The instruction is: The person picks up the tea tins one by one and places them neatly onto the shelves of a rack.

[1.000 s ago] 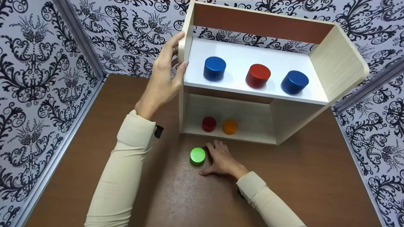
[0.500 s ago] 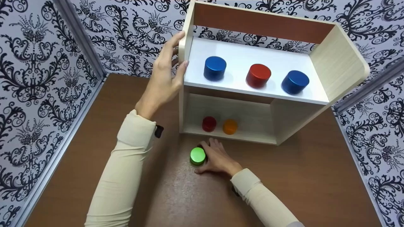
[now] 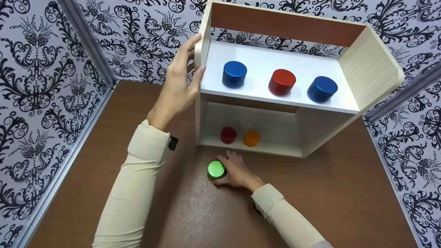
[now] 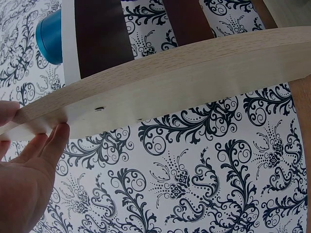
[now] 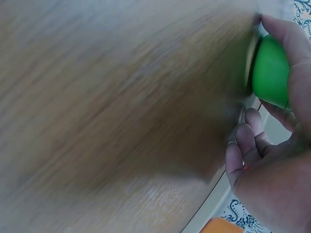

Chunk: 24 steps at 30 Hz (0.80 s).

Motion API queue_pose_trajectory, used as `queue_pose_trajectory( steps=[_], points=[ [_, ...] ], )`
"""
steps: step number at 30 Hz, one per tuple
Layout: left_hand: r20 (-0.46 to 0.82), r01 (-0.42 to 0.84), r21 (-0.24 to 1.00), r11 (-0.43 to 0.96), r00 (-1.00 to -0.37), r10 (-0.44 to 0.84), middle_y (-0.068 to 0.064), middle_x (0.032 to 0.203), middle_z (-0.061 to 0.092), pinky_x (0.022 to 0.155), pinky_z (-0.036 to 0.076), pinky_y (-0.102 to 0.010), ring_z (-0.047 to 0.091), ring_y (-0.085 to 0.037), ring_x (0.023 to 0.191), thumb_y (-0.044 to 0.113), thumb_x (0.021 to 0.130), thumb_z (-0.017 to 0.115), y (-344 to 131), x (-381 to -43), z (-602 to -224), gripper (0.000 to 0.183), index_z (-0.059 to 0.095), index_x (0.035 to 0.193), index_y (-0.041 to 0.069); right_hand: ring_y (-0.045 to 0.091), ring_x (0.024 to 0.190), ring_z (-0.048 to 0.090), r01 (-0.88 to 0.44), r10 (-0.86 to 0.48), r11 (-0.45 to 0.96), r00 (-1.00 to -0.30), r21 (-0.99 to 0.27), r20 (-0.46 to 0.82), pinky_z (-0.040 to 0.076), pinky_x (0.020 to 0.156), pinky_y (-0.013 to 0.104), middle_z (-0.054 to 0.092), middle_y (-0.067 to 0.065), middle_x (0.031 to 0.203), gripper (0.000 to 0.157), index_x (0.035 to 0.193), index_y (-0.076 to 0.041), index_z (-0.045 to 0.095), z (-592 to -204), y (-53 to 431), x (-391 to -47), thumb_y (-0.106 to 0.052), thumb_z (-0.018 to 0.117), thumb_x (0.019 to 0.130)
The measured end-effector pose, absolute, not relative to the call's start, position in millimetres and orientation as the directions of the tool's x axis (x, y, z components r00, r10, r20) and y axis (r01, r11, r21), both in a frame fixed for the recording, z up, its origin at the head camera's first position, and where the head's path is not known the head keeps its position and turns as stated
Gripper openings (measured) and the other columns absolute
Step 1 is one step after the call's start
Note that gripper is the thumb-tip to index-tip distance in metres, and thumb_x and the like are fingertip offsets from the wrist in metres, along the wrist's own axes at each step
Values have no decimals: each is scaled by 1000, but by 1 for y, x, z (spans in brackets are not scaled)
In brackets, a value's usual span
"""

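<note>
My left hand [image 3: 180, 81] grips the left side panel of a small two-level wooden shelf [image 3: 370, 65]. In the left wrist view its thumb lies on one face of the panel [image 4: 184, 73] and the fingers on the other. Below the shelf's front edge, my right hand [image 3: 237, 174] holds a short green cylinder [image 3: 216, 169] between thumb and index finger. The right wrist view shows the green cylinder [image 5: 270, 73] standing on the tabletop, the other fingers loosely bent beside it.
On the white upper board stand a blue cylinder [image 3: 234, 74], a red one [image 3: 282, 82] and another blue one [image 3: 322, 89]. A dark red cylinder [image 3: 228, 135] and an orange one [image 3: 251, 138] sit on the lower level. Patterned walls [image 3: 34, 86] surround the brown table [image 3: 344, 199].
My right hand has moved left to the green cylinder, and its thumb and index finger have closed on it. The left hand has stayed on the panel.
</note>
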<state>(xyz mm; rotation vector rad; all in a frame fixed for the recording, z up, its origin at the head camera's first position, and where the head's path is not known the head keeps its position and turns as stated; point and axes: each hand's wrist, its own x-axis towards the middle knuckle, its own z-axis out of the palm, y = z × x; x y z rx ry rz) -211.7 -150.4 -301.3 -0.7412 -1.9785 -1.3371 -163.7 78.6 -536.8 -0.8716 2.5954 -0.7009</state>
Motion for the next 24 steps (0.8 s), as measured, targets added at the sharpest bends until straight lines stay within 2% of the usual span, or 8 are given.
queue_pose_trajectory(
  steps=[9,15,24],
  points=[
    [752,736,597,317,-652,98,-25,143,47,107,53,-30,55,-34,125,-15,93,56,-150,-211,-301,61,36,150,-7,56,141,28,-490,-645,682,-754,-543,-129,21,118,74,41,30,147,68,139,-12,57,-536,79,-162,-40,83,84],
    [748,734,605,307,-657,97,-24,142,47,107,53,-29,55,-32,125,-15,94,55,-150,-210,-301,60,35,150,-6,56,144,21,-466,-640,682,-753,-563,-152,16,121,70,34,33,153,73,144,-8,54,-534,82,-159,-40,83,85],
    [753,738,596,317,-651,100,-26,143,46,107,52,-27,55,-35,126,-15,94,55,-150,-211,-301,60,35,150,-7,54,144,25,-458,-625,673,-772,-581,-116,16,120,72,39,31,149,70,139,-11,57,-528,94,-155,-42,84,82]
  ],
)
